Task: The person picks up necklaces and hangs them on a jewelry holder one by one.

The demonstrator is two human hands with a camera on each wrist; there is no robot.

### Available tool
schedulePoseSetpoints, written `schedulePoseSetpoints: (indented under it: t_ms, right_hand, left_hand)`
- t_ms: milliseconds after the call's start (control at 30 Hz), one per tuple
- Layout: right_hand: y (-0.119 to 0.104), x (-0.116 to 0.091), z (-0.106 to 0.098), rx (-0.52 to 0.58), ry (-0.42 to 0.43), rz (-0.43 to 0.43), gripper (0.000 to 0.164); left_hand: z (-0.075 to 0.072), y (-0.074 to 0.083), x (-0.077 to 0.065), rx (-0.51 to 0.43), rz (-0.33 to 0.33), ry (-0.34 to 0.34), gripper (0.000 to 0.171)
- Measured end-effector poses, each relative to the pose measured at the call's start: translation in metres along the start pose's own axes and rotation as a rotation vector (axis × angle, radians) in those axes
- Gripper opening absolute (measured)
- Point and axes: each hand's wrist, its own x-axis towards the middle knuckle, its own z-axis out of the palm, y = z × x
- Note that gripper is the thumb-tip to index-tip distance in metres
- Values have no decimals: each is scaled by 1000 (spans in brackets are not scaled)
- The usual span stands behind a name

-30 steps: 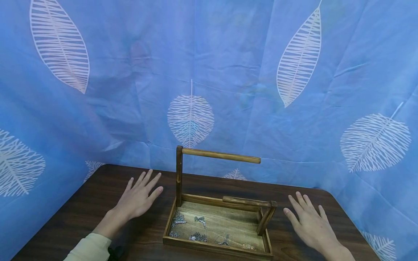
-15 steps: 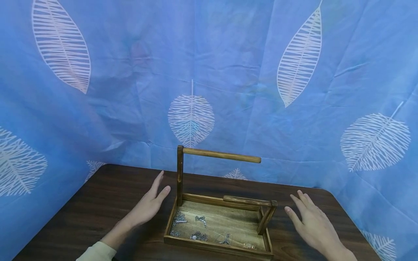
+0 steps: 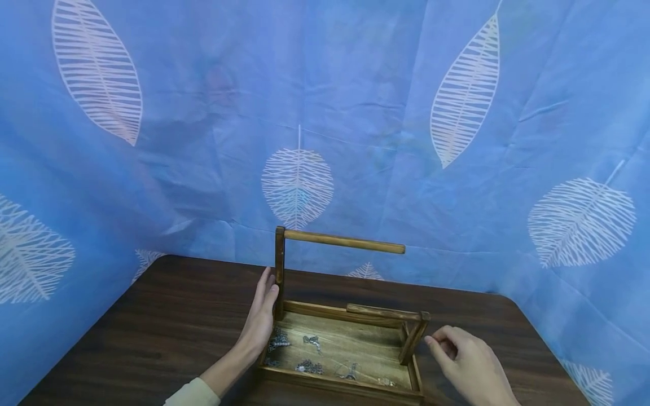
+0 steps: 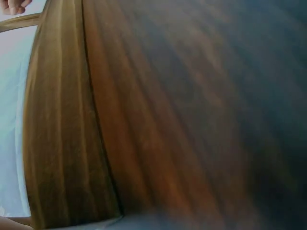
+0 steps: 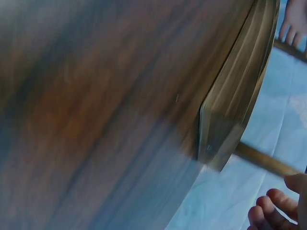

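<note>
A wooden jewellery stand (image 3: 337, 380) has a shallow tray base, a tall left post (image 3: 280, 265) with a bar, and a short right post (image 3: 413, 341) with a lower bar. Silvery chains (image 3: 308, 367) and other small jewellery (image 3: 312, 341) lie in several clusters in the tray. My left hand (image 3: 259, 324) is at the tray's left end, fingers straight, thumb by the tall post; contact is unclear. My right hand (image 3: 472, 363) is just right of the short post, fingers loosely curled, with nothing visible in them. In the right wrist view, curled fingertips (image 5: 268, 211) are near the stand.
The dark wooden table (image 3: 178, 316) spreads around the stand. Behind it and at both sides hangs a blue cloth (image 3: 365, 141) with white leaf prints. The tall post's bar (image 3: 345, 242) juts rightward above the tray. Both wrist views are partly blurred.
My left hand has moved right, up to the tray's left end. My right hand has come left and down toward the short post, its fingers curling. The stand stays in place.
</note>
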Motion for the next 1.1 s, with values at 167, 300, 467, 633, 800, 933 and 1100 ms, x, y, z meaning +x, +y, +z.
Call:
schedulePoseSetpoints:
  t_ms: [167,300,467,633,800,933,1100]
  right_hand:
    - [-15,-3,14,122,-101,-108,12]
    - [-16,-2,24,197,-224,-201,9]
    - [-12,3,35,252,-388,-260,12]
    - [-11,7,41,273,-468,-274,10]
    - [-12,11,43,282,-511,-243,6]
    - [-13,14,46,259,-534,-219,6]
    - [-18,14,50,179,-514,-229,9]
  left_hand:
    - [0,-2,0,1,5,10,62]
    - [1,-2,-1,-16,-19,-7,64]
    - [4,-8,-1,-43,-24,-33,63]
    - [5,-13,-2,-46,2,-58,64]
    - [5,-15,-3,-59,14,-56,63]
    - [5,-15,-4,-59,22,-54,62]
    - [6,-17,-3,-35,44,-54,61]
